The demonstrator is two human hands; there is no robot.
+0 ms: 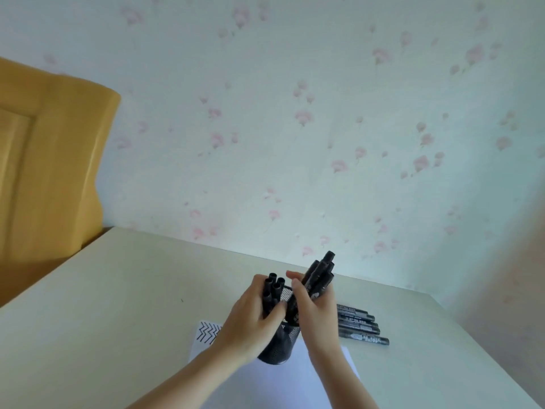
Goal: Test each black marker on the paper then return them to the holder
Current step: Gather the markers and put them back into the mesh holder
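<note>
A black mesh holder [277, 351] stands on a white sheet of paper [283, 385] near the table's front. My left hand [250, 323] grips a bunch of black markers [272, 287] that stand in the holder's left side. My right hand [317, 308] grips a second bunch of black markers [320, 273], tilted to the right, their lower ends at the holder's mouth. Several more black markers [361, 324] lie flat on the table just right of my right hand. Zigzag marks [208, 332] show on the paper's far left corner.
The cream table [118, 305] runs back to a wall with pink flower wallpaper [295, 128]. A yellow wooden headboard or chair back [44, 172] stands beyond the table's left edge.
</note>
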